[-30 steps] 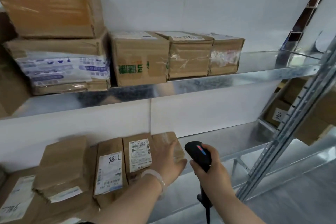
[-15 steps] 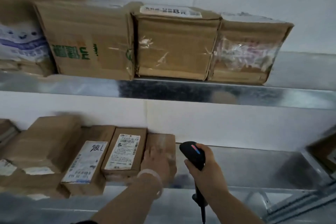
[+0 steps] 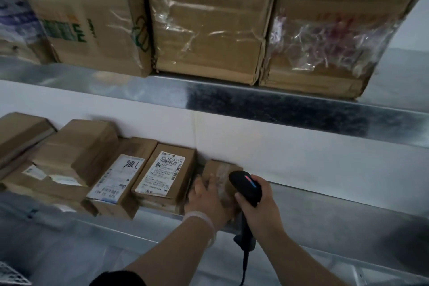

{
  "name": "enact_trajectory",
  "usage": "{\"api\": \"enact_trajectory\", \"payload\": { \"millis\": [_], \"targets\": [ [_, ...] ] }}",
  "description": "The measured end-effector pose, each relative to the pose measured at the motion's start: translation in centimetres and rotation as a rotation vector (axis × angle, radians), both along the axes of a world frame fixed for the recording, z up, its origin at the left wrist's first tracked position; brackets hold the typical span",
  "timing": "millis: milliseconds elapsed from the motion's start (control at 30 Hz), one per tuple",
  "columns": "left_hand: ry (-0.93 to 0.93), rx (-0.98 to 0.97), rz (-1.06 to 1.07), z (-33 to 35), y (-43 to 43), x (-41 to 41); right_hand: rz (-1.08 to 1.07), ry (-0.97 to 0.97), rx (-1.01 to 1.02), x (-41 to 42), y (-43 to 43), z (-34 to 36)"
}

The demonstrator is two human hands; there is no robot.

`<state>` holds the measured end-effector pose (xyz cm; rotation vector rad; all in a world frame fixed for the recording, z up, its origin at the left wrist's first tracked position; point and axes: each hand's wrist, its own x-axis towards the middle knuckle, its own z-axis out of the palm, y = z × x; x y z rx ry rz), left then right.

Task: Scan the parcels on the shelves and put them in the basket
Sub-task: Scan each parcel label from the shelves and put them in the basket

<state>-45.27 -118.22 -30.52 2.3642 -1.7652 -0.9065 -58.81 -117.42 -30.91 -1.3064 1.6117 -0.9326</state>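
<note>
Lower shelf (image 3: 329, 213): left hand (image 3: 208, 201) atop small parcel (image 3: 219, 169) (grip blurred, unclear), right hand (image 3: 263, 208) round scanner (image 3: 245, 184).

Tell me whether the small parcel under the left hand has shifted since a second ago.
Yes, slightly rightward, it seems: a dark gap now separates the small parcel, under the left hand, from the labelled parcel it sat against.

A small brown parcel (image 3: 221, 169), wrapped in clear tape, lies at the right end of the row on the lower shelf (image 3: 325, 204), just beside a flat parcel with a white label (image 3: 166, 177). The black scanner (image 3: 246, 189) stands upright at its right.
</note>
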Motion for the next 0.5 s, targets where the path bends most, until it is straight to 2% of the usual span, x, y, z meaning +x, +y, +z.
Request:
{"api": "enact_trajectory", "payload": {
  "millis": [67, 167, 300, 400, 433, 500],
  "targets": [
    [0.045, -0.025, 0.037, 0.3, 0.4, 0.0, 0.014, -0.019, -0.008, 0.1, 0.4, -0.1],
    [0.242, -0.057, 0.111, 0.6, 1.1, 0.5, -0.023, -0.07, -0.026, -0.9, 1.0, 0.6],
    [0.742, -0.19, 0.218, 0.4, 2.0, 0.9, -0.077, -0.164, -0.069, -2.6, 1.4, 2.1],
    [1.079, -0.123, 0.297, 0.6, 2.9, 0.3, -0.1, -0.212, -0.1, -3.2, 1.8, 3.0],
    [1.105, -0.099, 0.29, 0.8, 3.2, 0.2, -0.101, -0.222, -0.115, -3.2, 2.0, 3.3],
    [1.03, -0.107, 0.207, 1.2, 3.7, 0.1, -0.095, -0.235, -0.152, -3.3, 2.6, 3.9]
  ]
}}
